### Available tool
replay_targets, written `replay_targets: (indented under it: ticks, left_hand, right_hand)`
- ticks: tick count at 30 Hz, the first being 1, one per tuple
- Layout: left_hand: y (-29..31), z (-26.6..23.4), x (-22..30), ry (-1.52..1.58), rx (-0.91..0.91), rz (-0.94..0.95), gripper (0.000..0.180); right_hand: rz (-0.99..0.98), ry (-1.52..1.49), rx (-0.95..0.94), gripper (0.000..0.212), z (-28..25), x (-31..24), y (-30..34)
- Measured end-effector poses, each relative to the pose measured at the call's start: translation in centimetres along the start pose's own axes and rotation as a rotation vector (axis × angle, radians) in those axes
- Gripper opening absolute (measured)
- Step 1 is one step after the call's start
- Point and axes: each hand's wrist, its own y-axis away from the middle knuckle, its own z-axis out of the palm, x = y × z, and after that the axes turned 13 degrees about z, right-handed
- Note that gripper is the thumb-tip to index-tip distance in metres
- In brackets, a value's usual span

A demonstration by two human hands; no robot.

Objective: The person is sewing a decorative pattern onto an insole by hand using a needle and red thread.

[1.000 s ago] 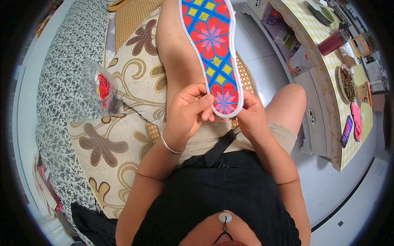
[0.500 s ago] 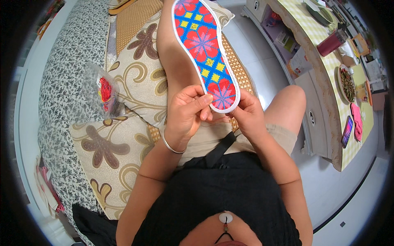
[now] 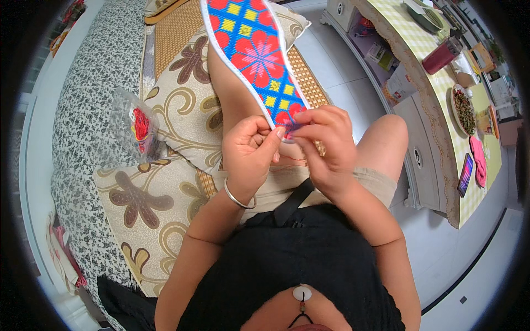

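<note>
I've got the left hand [image 3: 247,154] clamped on the embroidered insole [image 3: 258,58], thumb on the near edge of its round end. Right hand [image 3: 330,146] is at the same end, fingertips bunched over the red-and-blue pattern; blurred, so I can't tell if they pinch anything. Insole runs forward and slightly left from both hands, above the leg [image 3: 234,96]. Plastic bag [image 3: 141,127] with red thread sits left of the left hand.
</note>
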Motion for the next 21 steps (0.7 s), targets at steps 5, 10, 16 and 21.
replay_targets:
  ticks: [5,10,16,21]
  left_hand:
    - [-3.1,-4.4,-1.5,-0.333,0.227,0.227,0.006]
    - [-6.9,-13.6,-1.7,-0.906,0.494,0.430,0.006]
    - [-6.9,-14.8,-2.5,-0.496,0.577,0.304,0.006]
    - [-5.1,-6.3,-1.7,-0.042,0.311,0.141,0.003]
  right_hand:
    - [0.601,-1.172,0.135,0.007,-8.0,-2.1,-1.3]
    - [0.439,-0.941,0.673,0.016,-30.6,8.1,2.9]
    - [0.349,-0.536,1.177,0.007,-37.3,11.8,8.0]
    - [0.592,-0.299,0.680,0.016,-16.7,5.1,1.5]
